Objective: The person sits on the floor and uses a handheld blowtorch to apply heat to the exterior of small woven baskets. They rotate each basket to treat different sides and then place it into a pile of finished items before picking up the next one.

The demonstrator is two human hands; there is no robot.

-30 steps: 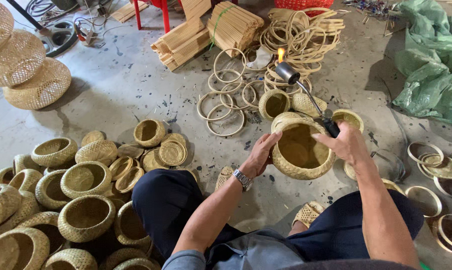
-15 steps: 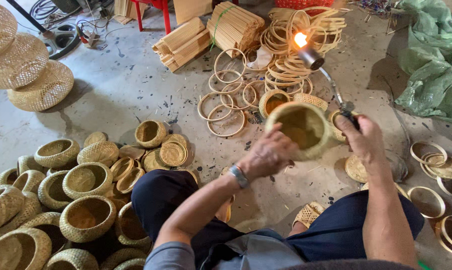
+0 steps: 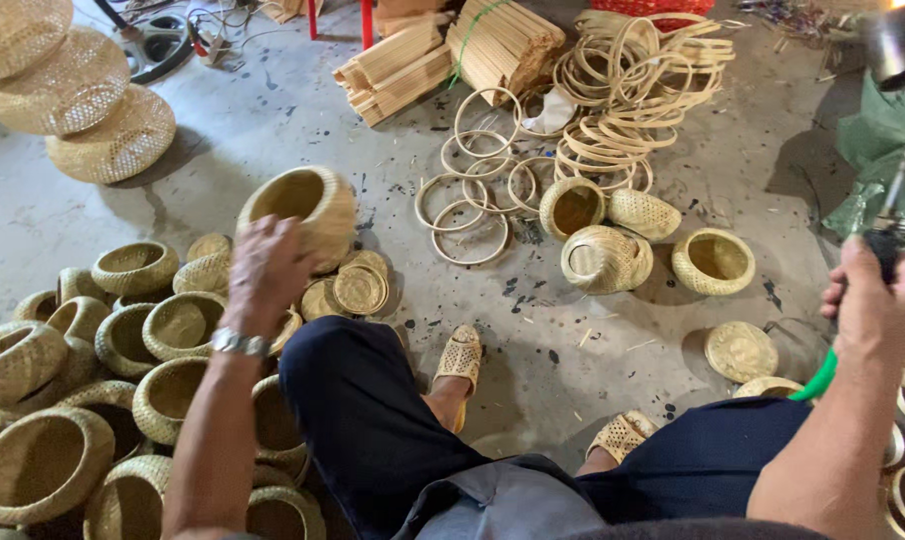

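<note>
My left hand [image 3: 263, 275] has swung the woven basket [image 3: 303, 212] left over the floor's pile, fingers clasped; right hand [image 3: 873, 305] grips the torch [image 3: 898, 130]. Setting-down needs a free spot.

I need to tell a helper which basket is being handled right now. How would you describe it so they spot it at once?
Start at the big heap of small woven baskets on the floor at the left. At the heap's upper right edge, the left hand grips a round bamboo basket. Unlike its neighbours, which sit mouth-up on the floor, this one is lifted and tipped on its side, opening facing up and left.
</note>
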